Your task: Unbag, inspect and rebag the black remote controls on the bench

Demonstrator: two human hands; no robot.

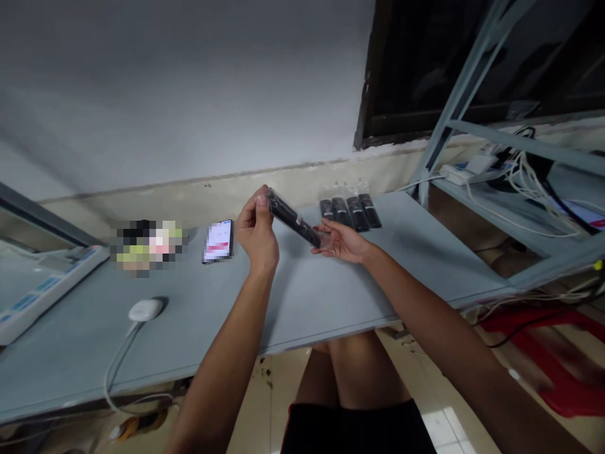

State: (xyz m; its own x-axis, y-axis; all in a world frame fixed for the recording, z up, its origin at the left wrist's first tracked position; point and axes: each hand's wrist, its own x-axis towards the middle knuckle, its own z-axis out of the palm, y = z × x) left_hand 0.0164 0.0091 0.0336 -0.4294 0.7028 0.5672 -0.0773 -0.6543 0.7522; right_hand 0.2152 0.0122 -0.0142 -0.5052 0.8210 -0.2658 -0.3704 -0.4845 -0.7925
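Pinching the upper end of a slim black remote (293, 219) in glossy clear wrap with the left hand (258, 230), fingertips clamped on it, and cradling the lower end in the right hand (341, 241), fingers curled about it, aslant above the smooth grey table (331, 296). Just beyond, by the far edge, four bagged remotes (350, 212) in a flat row. Leftward a lit phone (218, 241) and a rounded white puck (145, 309) on its cord, with bare tabletop open toward the near edge.
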